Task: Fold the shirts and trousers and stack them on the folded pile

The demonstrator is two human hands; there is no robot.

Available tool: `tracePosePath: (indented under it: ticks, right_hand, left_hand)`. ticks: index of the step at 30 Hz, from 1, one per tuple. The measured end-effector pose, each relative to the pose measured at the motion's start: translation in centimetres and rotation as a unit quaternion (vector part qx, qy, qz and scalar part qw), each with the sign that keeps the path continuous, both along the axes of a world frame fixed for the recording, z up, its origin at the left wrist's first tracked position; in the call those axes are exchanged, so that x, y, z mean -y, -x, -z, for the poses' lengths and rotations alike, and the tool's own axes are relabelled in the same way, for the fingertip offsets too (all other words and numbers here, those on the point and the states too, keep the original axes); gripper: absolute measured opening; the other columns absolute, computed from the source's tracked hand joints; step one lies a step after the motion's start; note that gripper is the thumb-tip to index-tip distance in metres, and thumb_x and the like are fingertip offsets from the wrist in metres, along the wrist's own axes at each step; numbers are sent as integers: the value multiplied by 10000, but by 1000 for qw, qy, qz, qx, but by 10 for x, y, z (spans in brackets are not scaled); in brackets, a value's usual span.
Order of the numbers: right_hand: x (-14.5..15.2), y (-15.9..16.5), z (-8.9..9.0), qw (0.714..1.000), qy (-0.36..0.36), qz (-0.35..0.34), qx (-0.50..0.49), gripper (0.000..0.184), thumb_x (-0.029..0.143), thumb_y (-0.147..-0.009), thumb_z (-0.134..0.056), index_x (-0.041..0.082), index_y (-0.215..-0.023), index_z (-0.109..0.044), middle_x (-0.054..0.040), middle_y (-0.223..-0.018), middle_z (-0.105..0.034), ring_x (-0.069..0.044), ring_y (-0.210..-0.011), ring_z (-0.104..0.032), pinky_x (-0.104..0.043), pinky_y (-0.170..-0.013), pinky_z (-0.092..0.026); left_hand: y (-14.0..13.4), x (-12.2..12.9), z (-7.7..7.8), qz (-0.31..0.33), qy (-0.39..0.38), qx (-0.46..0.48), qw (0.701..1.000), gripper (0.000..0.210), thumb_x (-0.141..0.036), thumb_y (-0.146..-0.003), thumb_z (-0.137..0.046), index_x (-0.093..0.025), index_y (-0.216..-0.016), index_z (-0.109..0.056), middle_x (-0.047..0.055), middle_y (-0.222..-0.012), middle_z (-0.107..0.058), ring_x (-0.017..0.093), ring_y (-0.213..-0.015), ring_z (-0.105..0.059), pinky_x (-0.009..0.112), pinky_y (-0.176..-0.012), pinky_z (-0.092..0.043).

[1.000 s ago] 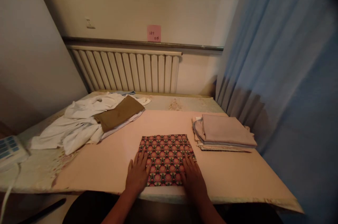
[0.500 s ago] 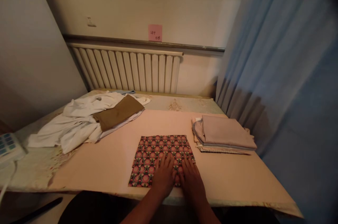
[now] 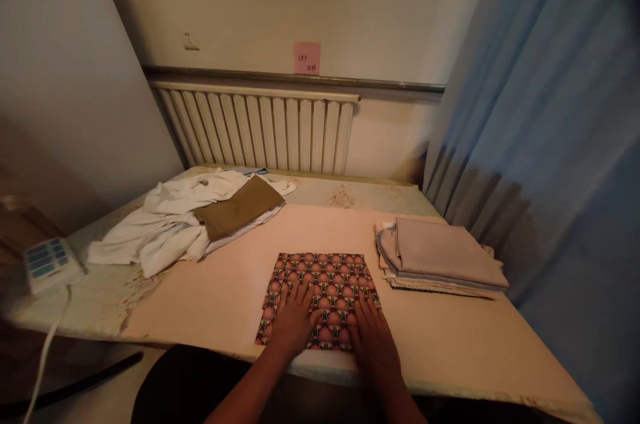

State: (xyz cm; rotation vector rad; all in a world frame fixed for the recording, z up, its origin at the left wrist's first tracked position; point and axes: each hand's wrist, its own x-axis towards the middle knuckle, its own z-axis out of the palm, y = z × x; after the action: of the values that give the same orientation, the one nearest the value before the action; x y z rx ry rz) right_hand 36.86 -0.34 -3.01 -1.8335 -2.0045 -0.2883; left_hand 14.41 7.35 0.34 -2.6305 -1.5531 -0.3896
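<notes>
A folded patterned cloth (image 3: pixel 330 287), dark with rows of pink flowers, lies flat near the table's front edge. My left hand (image 3: pixel 294 319) rests palm down on its left part, fingers stretched out. On the cloth's right side lies my right hand (image 3: pixel 373 337), also flat with the fingers extended. Neither hand grips the fabric. Parts of the cloth's lower half are hidden beneath both hands.
On the right stands a stack of folded cloths (image 3: pixel 450 251) with a mauve one on top. Rumpled white cloth (image 3: pixel 165 217) and a folded olive cloth (image 3: pixel 243 205) lie at left. A white device (image 3: pixel 53 265) with a cord sits at the left edge; a blue curtain (image 3: pixel 545 144) hangs at right.
My hands have moved apart: the left has slid toward the cloth's left side, the right lies nearer its right edge. The whole view has shifted slightly, while the cloth stays flat.
</notes>
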Motion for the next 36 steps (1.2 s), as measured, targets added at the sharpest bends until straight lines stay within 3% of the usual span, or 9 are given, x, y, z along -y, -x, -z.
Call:
tracePosePath:
  ticks: [8, 14, 17, 22, 31, 36]
  right_hand:
    - [0, 1, 0, 1000, 15, 3, 2, 492, 404, -954, -381, 140, -1348, -511, -112, -1428, -480, -281, -1340, -400, -441, -1112, -277]
    - [1, 1, 1, 1000, 17, 4, -4, 498, 408, -954, -377, 141, -1353, -511, -104, -1457, -441, -285, -1360, -374, -447, -1114, -283]
    - [1, 1, 2, 1000, 15, -4, -5, 488, 395, -960, -373, 138, -1353, -511, -103, -1446, -457, -280, -1360, -377, -441, -1122, -277]
    - [2, 0, 3, 1000, 9, -8, -3, 489, 397, -958, -387, 142, -1359, -500, -98, -1439, -468, -277, -1354, -387, -439, -1122, -282]
    - [2, 0, 3, 1000, 1, -8, 0, 480, 393, -955, -394, 142, -1348, -506, -103, -1429, -481, -277, -1346, -395, -436, -1108, -300]
    - [2, 0, 5, 1000, -3, -8, 2, 468, 388, -954, -394, 152, -1339, -517, -96, -1429, -482, -280, -1346, -393, -441, -1104, -304]
  left_hand:
    - [48, -5, 5, -93, 2, 33, 995, 507, -390, -960, -346, -201, -1426, -413, 77, -1527, -347, 282, -1416, -255, 489, -1120, -236]
    - [71, -7, 9, -139, 25, 176, 974, 469, -315, -941, -357, -150, -1363, -475, 113, -1452, -454, 228, -1350, -386, 407, -1130, -270]
    - [78, -10, 5, -190, 74, 246, 948, 419, -273, -917, -361, -147, -1268, -551, 107, -1374, -532, 210, -1288, -460, 351, -1096, -325]
    - [87, -17, -9, -222, 129, 261, 931, 335, -259, -902, -391, -167, -1110, -636, 76, -1128, -678, 200, -1074, -606, 292, -925, -437]
    - [94, -13, -21, -253, 194, 258, 912, 252, -276, -896, -450, -156, -985, -653, 78, -988, -691, 196, -942, -618, 268, -809, -409]
    - [101, -2, -25, -271, 243, 285, 887, 175, -257, -874, -480, -186, -857, -640, 35, -855, -690, 184, -864, -633, 264, -767, -420]
